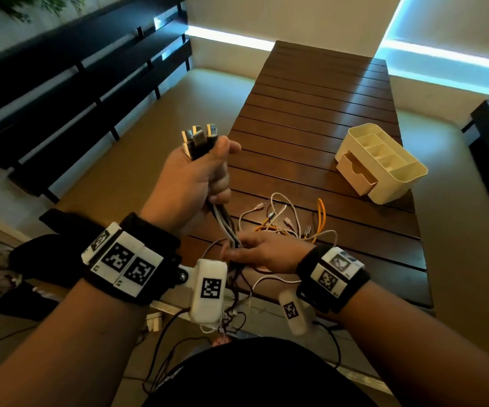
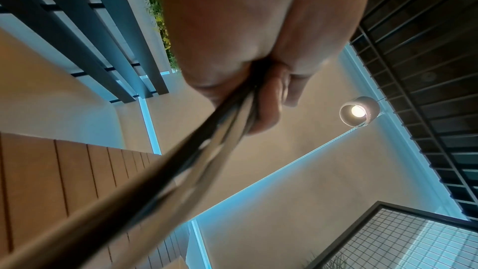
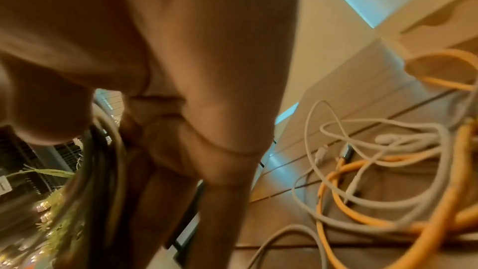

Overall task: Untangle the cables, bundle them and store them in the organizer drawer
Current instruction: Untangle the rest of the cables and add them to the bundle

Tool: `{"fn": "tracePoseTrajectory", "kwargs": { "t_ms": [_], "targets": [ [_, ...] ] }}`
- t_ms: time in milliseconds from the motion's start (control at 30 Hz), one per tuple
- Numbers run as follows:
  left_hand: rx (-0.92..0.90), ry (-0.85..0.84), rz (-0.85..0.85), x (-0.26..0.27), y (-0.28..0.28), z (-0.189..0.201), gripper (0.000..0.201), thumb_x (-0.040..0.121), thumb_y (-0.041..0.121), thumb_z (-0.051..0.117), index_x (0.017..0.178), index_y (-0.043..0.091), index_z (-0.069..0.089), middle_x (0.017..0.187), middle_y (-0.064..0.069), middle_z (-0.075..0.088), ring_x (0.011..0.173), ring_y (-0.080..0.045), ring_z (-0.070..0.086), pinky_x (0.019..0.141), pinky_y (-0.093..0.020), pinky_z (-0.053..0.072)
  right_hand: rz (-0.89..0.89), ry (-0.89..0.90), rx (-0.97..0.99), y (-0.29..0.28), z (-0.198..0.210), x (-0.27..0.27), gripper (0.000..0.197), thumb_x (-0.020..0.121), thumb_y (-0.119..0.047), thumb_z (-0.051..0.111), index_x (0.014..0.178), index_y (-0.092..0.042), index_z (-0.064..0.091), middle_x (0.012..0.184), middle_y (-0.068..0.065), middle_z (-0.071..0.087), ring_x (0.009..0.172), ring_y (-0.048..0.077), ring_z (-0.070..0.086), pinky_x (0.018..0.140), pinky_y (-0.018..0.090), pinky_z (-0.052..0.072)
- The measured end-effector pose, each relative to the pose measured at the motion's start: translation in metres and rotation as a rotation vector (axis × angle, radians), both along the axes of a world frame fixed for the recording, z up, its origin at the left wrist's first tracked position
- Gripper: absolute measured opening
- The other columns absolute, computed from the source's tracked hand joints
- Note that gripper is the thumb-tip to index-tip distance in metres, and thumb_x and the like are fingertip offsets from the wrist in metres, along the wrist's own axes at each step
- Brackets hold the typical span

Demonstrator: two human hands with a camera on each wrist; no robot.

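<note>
While the left hand [image 1: 192, 177] is raised above the near edge of the slatted wooden table [image 1: 319, 118], its fingers are curled tightly round a bunch of cables [image 1: 222, 221], with the USB plugs [image 1: 199, 136] protruding upward from the fist. The right hand [image 1: 266, 254], lower down, has the hanging strands between thumb and fingers. A loose tangle of white and orange cables [image 1: 290, 218] lies on the table. The cream organizer [image 1: 384, 163] stands further back, its drawer [image 1: 355, 174] partly open.

Dim warm room, cyan strip glow [image 1: 228, 39], blurred wrist views, bowed edges
</note>
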State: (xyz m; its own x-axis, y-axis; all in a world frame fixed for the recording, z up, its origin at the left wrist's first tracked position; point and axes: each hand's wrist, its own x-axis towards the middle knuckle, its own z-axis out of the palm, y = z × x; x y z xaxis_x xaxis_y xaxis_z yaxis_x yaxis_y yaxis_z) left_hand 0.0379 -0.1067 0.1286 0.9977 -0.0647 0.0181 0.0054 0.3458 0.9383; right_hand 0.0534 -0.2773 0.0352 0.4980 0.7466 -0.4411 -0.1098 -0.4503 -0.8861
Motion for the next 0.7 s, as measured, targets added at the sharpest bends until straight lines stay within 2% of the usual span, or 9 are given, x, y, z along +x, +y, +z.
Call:
{"fn": "tracePoseTrajectory", "kwargs": {
  "t_ms": [67, 167, 267, 333, 367, 400, 500, 600, 700],
  "targets": [
    [0.02, 0.011, 0.02, 0.001, 0.003, 0.0, 0.023, 0.101, 0.026, 0.05, 0.105, 0.004, 0.055, 0.06, 0.001, 0.024, 0.046, -0.008, 0.025, 0.043, -0.021, 0.027, -0.048, 0.245, 0.048, -0.003, -0.003, -0.005, 0.021, 0.101, -0.034, 0.051, 0.102, -0.016, 0.061, 0.097, 0.008, 0.07, 0.091, 0.028, 0.069, 0.092, 0.053, 0.052],
    [0.043, 0.029, 0.033, 0.003, 0.006, 0.001, 0.022, 0.101, 0.026, 0.049, 0.104, 0.004, 0.056, 0.061, 0.0, 0.022, 0.046, -0.008, 0.023, 0.043, -0.021, 0.026, -0.07, 0.44, 0.08, -0.004, 0.0, -0.009, 0.029, 0.093, -0.042, 0.053, 0.093, -0.013, 0.057, 0.087, 0.011, 0.066, 0.08, 0.03, 0.066, 0.077, 0.05, 0.057],
    [0.059, 0.039, 0.017, 0.003, 0.007, 0.001, 0.022, 0.101, 0.026, 0.049, 0.104, 0.005, 0.056, 0.061, 0.0, 0.023, 0.047, -0.009, 0.024, 0.043, -0.021, 0.026, 0.03, 0.333, 0.024, -0.006, -0.004, -0.003, 0.03, 0.096, -0.043, 0.053, 0.101, -0.015, 0.061, 0.102, 0.014, 0.07, 0.096, 0.032, 0.067, 0.084, 0.045, 0.054],
    [0.096, 0.045, -0.011, 0.002, 0.005, -0.002, 0.022, 0.101, 0.025, 0.049, 0.103, 0.005, 0.055, 0.063, -0.002, 0.023, 0.048, -0.01, 0.024, 0.043, -0.021, 0.026, 0.069, 0.162, -0.046, -0.014, -0.01, 0.004, 0.025, 0.096, -0.038, 0.058, 0.112, -0.02, 0.063, 0.116, 0.006, 0.07, 0.106, 0.02, 0.066, 0.09, 0.042, 0.05],
    [0.115, 0.048, -0.028, 0.0, 0.003, -0.005, 0.021, 0.101, 0.025, 0.049, 0.102, 0.005, 0.055, 0.063, -0.002, 0.023, 0.048, -0.011, 0.024, 0.044, -0.022, 0.026, 0.047, 0.106, -0.065, -0.021, -0.012, 0.008, 0.026, 0.094, -0.034, 0.061, 0.117, -0.021, 0.062, 0.117, 0.0, 0.069, 0.104, 0.012, 0.066, 0.088, 0.036, 0.051],
    [0.132, 0.053, -0.043, -0.001, 0.002, -0.009, 0.021, 0.1, 0.025, 0.05, 0.102, 0.005, 0.055, 0.062, -0.002, 0.025, 0.048, -0.011, 0.024, 0.044, -0.022, 0.027, -0.008, 0.078, -0.063, -0.027, -0.013, 0.011, 0.026, 0.094, -0.028, 0.063, 0.119, -0.022, 0.063, 0.115, -0.004, 0.069, 0.101, 0.007, 0.066, 0.085, 0.031, 0.051],
    [0.17, 0.088, -0.067, -0.005, -0.002, -0.022, 0.024, 0.094, 0.029, 0.055, 0.099, 0.006, 0.057, 0.061, 0.001, 0.03, 0.048, -0.011, 0.027, 0.045, -0.023, 0.029, -0.327, 0.025, -0.049, -0.05, -0.019, 0.017, 0.018, 0.096, -0.018, 0.061, 0.113, -0.013, 0.066, 0.107, 0.005, 0.072, 0.092, 0.016, 0.069, 0.078, 0.029, 0.056],
    [0.183, 0.121, -0.08, -0.006, -0.002, -0.029, 0.025, 0.092, 0.031, 0.056, 0.099, 0.007, 0.057, 0.059, 0.003, 0.034, 0.047, -0.01, 0.03, 0.044, -0.022, 0.031, -0.643, -0.112, -0.248, -0.072, -0.03, 0.024, 0.017, 0.098, -0.021, 0.058, 0.094, -0.008, 0.066, 0.082, 0.006, 0.068, 0.063, 0.01, 0.065, 0.063, 0.026, 0.058],
    [0.199, 0.132, -0.083, -0.005, -0.002, -0.029, 0.02, 0.099, 0.027, 0.052, 0.099, 0.007, 0.057, 0.057, 0.005, 0.035, 0.046, -0.009, 0.03, 0.044, -0.022, 0.032, -0.736, -0.103, -0.472, -0.089, -0.049, 0.031, 0.024, 0.097, -0.021, 0.058, 0.087, -0.002, 0.068, 0.068, 0.006, 0.067, 0.054, 0.014, 0.061, 0.048, 0.023, 0.048]
  ]
}}
